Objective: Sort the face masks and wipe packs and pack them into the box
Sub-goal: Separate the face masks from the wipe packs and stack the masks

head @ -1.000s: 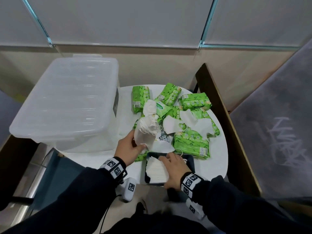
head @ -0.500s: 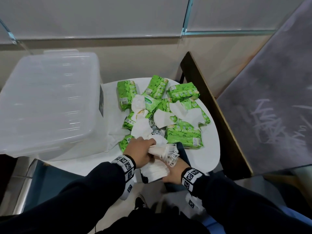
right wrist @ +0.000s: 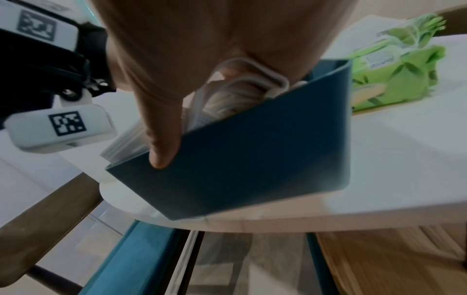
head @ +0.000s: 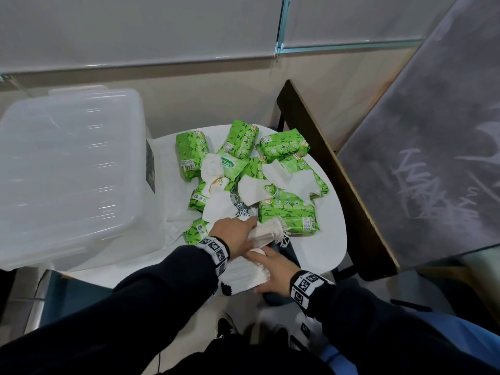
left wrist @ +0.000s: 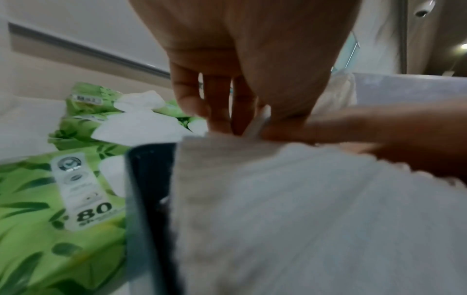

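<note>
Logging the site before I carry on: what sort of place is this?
Probably an office or meeting room, not a warehouse: a small round white table, roller blinds along the wall, and a grey carpet beside a wooden bench edge.

White round table [head: 328, 239] carries everything. Dark wooden frame [head: 332, 169] just right of it. Grey carpet [head: 433, 136] far right. Pale wall [head: 162, 28] with teal strip [head: 280, 28] behind.
</note>
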{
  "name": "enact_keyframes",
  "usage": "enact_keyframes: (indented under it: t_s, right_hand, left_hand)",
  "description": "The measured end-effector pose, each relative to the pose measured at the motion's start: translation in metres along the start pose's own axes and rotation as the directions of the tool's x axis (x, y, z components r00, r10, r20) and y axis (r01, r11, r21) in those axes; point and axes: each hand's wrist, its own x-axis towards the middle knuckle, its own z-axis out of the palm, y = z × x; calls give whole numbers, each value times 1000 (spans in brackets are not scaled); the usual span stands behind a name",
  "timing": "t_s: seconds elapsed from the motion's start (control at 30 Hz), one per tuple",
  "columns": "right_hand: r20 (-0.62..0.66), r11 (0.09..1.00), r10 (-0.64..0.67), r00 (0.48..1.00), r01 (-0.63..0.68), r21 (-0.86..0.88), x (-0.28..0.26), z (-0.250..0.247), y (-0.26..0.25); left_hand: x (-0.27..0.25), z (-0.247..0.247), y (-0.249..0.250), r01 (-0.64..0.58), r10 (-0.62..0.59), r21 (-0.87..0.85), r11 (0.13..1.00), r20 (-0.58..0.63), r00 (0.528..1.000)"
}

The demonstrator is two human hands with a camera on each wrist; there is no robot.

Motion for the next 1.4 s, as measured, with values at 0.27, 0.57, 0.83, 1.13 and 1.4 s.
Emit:
enact_keyframes:
  t_s: [0.27, 0.57, 0.83, 1.13, 1.4]
  right_hand:
    - [-146, 1000, 8, 989, -5, 19, -25, -32, -9]
    - [-199, 908, 104, 974, -175, -380, 23, -83, 5]
    - [-64, 812, 96, 993, -115, -572, 41, -82, 14]
    - [-160, 747, 83, 984, -168, -644, 53, -64, 17]
    - [-292, 938, 343, 893, -311, 152, 14, -80, 29]
  left_hand:
    - [9, -11, 24, -192, 155, 310, 931, 139, 978]
    - [0, -13, 15, -66, 47, 186, 980, 105, 993]
    - [-53, 15, -39, 317, -323, -172, 933, -5, 946]
    - [-61, 34, -42, 397, -361, -382, 835, 166, 918]
    - [-61, 51, -45, 506, -534, -660, 555, 184, 825]
